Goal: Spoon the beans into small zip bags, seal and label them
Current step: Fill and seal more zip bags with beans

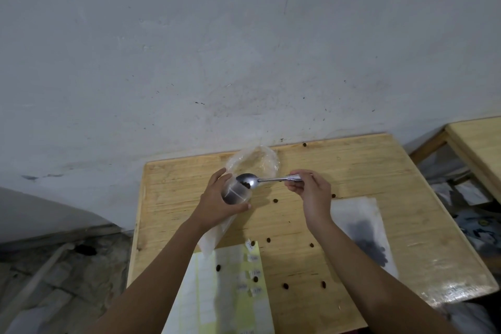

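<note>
Over the desk (366,171), the left hand (217,199) curls its fingers round a small bag (236,195) while the right hand (311,192) pinches a spoon (267,179).

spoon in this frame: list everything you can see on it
The shiny metal spoon is held about level above the wooden table, bowl to the left, handle to the right. A few dark beans sit in the bowl. The right hand pinches the patterned end of the handle. The bowl is at the mouth of the clear round container gripped by the left hand; whether it touches the rim cannot be told.
</note>
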